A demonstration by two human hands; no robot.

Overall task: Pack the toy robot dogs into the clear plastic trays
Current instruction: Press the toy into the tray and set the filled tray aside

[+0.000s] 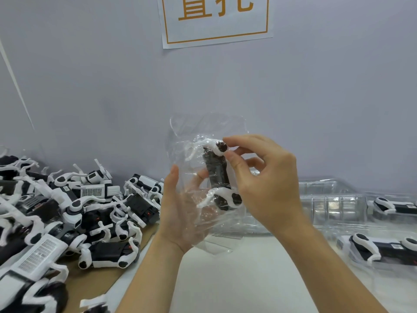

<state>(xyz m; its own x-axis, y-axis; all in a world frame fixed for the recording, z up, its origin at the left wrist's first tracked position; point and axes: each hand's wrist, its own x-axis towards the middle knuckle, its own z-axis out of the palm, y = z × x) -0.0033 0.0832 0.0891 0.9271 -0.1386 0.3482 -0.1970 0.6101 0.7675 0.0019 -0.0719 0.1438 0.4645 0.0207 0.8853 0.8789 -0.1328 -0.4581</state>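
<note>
A black and white toy robot dog [217, 175] sits upright inside a clear plastic tray [203, 129] that I hold up in front of the wall. My left hand [180, 213] cradles the tray from below and behind, fingers curled round its back. My right hand [259, 177] pinches the dog's upper white leg joint between thumb and forefinger. A heap of loose toy robot dogs [74, 211] lies on brown cardboard at the left.
Packed clear trays with dogs [379, 249] lie at the right. Empty clear trays [334, 206] are stacked against the wall behind my right hand. A paper sign [214, 19] hangs on the grey wall. White tabletop [248, 279] spreads between my forearms.
</note>
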